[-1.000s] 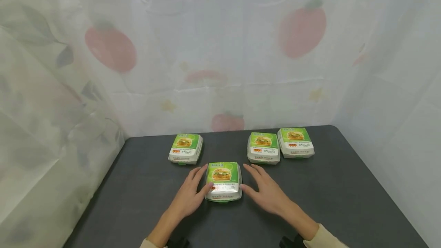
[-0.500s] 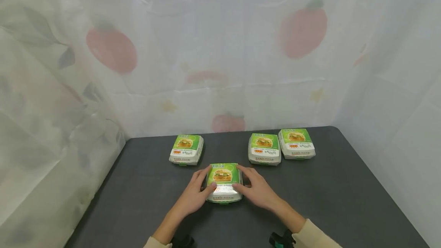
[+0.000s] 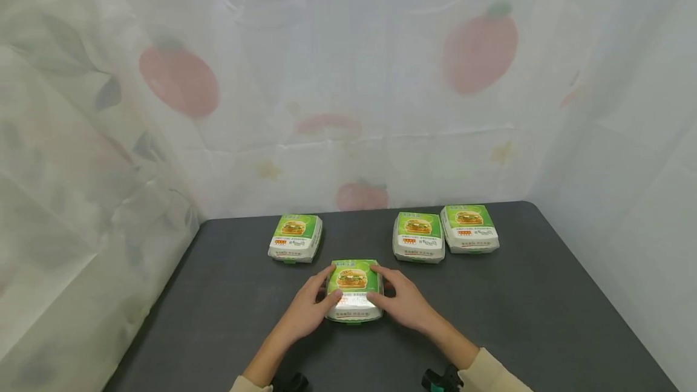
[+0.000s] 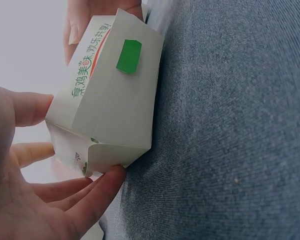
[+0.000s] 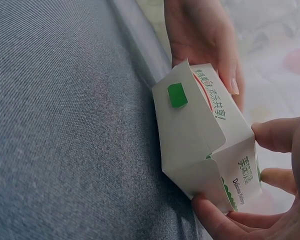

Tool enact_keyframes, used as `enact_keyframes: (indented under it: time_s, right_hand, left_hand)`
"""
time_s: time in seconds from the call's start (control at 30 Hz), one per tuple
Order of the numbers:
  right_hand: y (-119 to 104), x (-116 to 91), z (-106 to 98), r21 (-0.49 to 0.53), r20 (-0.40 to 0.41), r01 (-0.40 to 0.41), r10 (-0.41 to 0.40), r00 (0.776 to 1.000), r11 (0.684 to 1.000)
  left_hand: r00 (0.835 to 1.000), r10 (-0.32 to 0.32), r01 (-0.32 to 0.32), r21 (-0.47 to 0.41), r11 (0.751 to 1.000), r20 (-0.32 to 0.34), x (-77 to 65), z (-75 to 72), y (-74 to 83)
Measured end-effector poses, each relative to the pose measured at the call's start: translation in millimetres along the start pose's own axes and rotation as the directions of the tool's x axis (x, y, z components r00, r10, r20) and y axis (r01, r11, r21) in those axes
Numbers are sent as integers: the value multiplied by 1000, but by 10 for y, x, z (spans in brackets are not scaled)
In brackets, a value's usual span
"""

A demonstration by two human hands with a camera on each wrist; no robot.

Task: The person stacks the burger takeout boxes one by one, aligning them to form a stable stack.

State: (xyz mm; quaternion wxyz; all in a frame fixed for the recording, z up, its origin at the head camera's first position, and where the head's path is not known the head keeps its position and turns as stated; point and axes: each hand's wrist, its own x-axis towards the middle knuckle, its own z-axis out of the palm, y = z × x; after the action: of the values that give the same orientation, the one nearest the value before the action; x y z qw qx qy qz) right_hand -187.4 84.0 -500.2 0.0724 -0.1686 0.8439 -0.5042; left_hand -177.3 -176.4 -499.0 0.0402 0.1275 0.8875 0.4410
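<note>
A burger box of white card, with a green burger picture on its lid, sits front and centre in the head view. My left hand grips its left side, thumb over the lid and fingers along the wall. From the right, my right hand grips it the same way. In the left wrist view the box shows its front wall with a green tab, and several left fingertips touch its corner and side. The right wrist view has right fingertips against the box's other end.
Three similar burger boxes stand farther back: one box at the left, and a second beside a third at the right. The dark table ends at a pale printed curtain.
Both hands have closed in on the front burger box. My right hand has come left from beside it, and its thumb now lies on the lid. The boxes keep their places.
</note>
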Motion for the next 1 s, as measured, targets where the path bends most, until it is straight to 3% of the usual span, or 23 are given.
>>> enact_keyframes:
  time_s: [0.43, 1.0]
  right_hand:
    - [-48, -86, -146, 17, -37, -13, 13, 999, 1000]
    - [-67, -365, -480, 74, -22, -20, 22, 1000, 997]
  left_hand:
    - [999, 32, -33, -18, 999, -14, 4, 12, 189]
    - [994, 95, -93, -48, 995, 59, 14, 178, 483]
